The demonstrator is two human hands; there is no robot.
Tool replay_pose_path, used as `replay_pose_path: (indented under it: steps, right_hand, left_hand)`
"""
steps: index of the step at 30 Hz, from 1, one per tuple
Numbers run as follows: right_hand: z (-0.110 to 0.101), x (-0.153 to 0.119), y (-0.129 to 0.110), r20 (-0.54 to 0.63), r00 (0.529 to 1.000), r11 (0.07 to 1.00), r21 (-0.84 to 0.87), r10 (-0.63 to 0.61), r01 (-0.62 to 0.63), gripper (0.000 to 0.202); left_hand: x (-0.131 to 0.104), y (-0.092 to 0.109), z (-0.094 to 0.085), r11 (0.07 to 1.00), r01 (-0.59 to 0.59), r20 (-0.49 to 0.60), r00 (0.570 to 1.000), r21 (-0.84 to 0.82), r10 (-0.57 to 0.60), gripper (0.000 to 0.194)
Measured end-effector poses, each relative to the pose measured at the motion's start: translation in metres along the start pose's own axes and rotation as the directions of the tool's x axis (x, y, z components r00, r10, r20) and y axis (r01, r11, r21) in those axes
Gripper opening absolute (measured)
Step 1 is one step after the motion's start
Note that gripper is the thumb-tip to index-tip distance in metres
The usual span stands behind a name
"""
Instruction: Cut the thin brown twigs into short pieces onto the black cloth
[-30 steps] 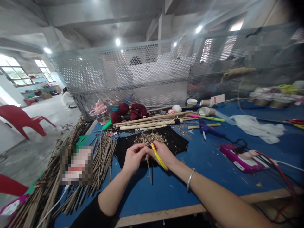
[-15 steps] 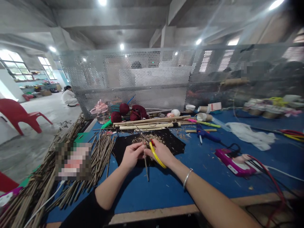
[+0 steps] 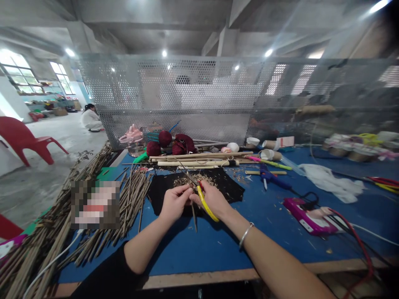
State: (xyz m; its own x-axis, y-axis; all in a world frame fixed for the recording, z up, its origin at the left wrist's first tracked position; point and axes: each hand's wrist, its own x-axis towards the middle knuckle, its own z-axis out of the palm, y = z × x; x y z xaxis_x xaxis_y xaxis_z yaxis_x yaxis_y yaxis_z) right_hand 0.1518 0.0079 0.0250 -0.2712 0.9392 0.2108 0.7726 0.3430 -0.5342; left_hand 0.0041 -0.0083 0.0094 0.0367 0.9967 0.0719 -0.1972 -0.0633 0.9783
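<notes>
My left hand [image 3: 175, 202] is closed, its fingertips pinching a thin brown twig [image 3: 194, 216] whose lower end points down toward me. My right hand [image 3: 214, 200] is wrapped round scissors with yellow handles [image 3: 206, 204], and its fingers also meet the twig. The scissor blades [image 3: 188, 174] reach up and left past the left fingertips; how far apart they are is hard to see. Beneath both hands lies a black cloth [image 3: 229, 185] strewn with small plant clippings [image 3: 179, 181].
Cut twigs [image 3: 129, 207] and long bundled stems [image 3: 52, 232] lie at left. Bamboo sticks [image 3: 199, 163] and dark red balls [image 3: 165, 138] line the back before a perforated screen [image 3: 193, 95]. A blue glue gun [image 3: 270, 176] and purple power strip [image 3: 307, 216] are at right.
The view has shifted slightly. Both hands stay together over the black cloth, and the twig's lower end has moved slightly upward.
</notes>
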Motion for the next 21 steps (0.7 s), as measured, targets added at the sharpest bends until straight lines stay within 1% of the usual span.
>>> replay_pose_path:
  steps: [3, 7, 10, 12, 15, 18, 21]
  right_hand:
    - [0.003, 0.001, 0.005, -0.028, 1.0, 1.0, -0.015, 0.014, -0.015, 0.036]
    - [0.005, 0.003, 0.008, -0.027, 1.0, 0.999, 0.054, 0.007, -0.006, 0.035]
    - [0.006, 0.004, 0.007, 0.027, 0.999, 0.989, 0.151, -0.018, 0.014, 0.037]
    - [0.007, 0.005, 0.008, 0.061, 0.998, 0.984, 0.179, -0.031, 0.019, 0.038]
    - [0.007, 0.006, 0.011, 0.031, 1.0, 0.996, 0.087, -0.005, 0.003, 0.035]
    - [0.007, 0.005, 0.013, 0.009, 1.0, 1.0, -0.012, 0.017, -0.017, 0.033]
    - [0.006, 0.003, 0.011, 0.019, 1.0, 1.0, -0.003, 0.003, -0.003, 0.034]
  left_hand:
    - [0.0, 0.001, 0.0, 0.999, 0.01, -0.009, 1.0, -0.032, -0.01, 0.039]
    - [0.001, 0.001, -0.001, 0.996, 0.03, 0.008, 1.0, -0.082, -0.03, 0.039]
    - [0.002, 0.001, -0.003, 0.993, 0.042, 0.034, 0.999, -0.109, -0.038, 0.038]
    - [0.003, 0.0, -0.004, 0.99, 0.057, 0.047, 0.998, -0.126, -0.051, 0.039]
    - [0.003, 0.001, -0.004, 0.987, 0.063, 0.052, 0.997, -0.146, -0.056, 0.041]
    - [0.003, 0.001, -0.004, 0.989, 0.048, 0.054, 0.998, -0.142, -0.04, 0.038]
    - [0.002, 0.001, -0.005, 0.994, 0.026, 0.085, 0.996, -0.107, -0.017, 0.036]
